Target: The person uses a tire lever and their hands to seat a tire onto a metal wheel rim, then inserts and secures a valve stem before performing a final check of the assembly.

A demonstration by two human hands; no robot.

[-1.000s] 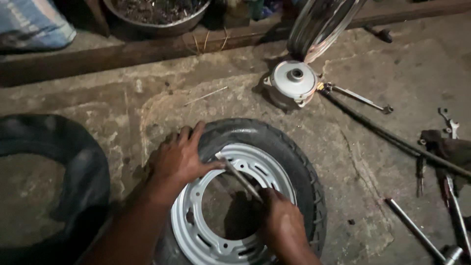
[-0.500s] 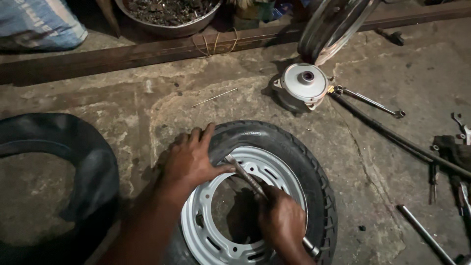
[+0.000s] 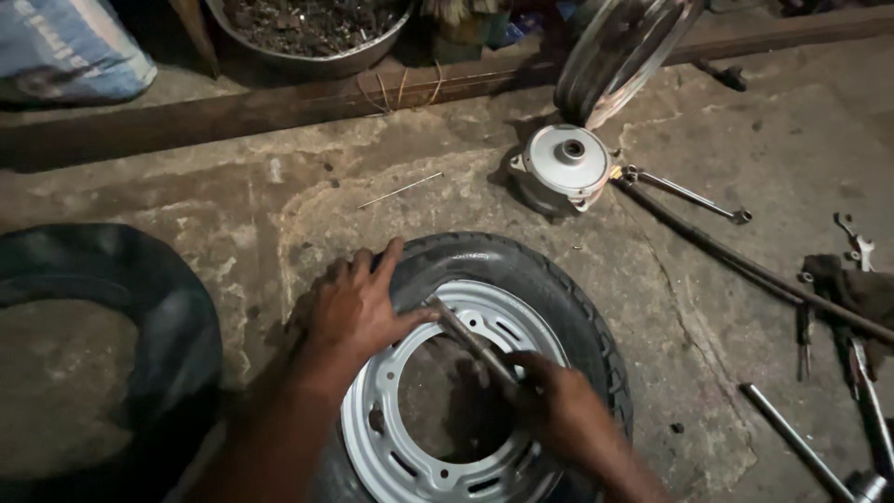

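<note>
A tyre point(image 3: 568, 307) on a grey steel rim point(image 3: 391, 466) lies flat on the concrete floor point(image 3: 279, 196), low in the middle of the view; its near edge runs off the bottom of the frame. The left hand point(image 3: 358, 307) presses flat on the tyre's far-left shoulder, fingers point(image 3: 386, 259) spread and released, the thumb lying along the rim's lip. The right hand point(image 3: 559, 410) is clenched around a metal lever point(image 3: 470, 340), whose far tip sits at the seam between rim lip and tyre, just beside the left thumb. The lever slants across the rim's open centre.

To the left, a black inner tube point(image 3: 177, 317) lies close to the tyre, with only a narrow strip of floor between them. To the right, bare cracked concrete gives open room out to a long rod point(image 3: 726, 256) and a bar point(image 3: 792, 438). Spanners point(image 3: 694, 196) and other tools point(image 3: 861, 373) crowd the right edge. Beyond the tyre, well apart, a grey hub point(image 3: 563, 163) stands on the floor beneath a spoked wheel point(image 3: 619, 56). A wooden beam point(image 3: 279, 107) closes the far side, with a metal bowl point(image 3: 307, 33) and a sack point(image 3: 70, 51) behind it. A thin stick point(image 3: 400, 191) lies between beam and tyre.
</note>
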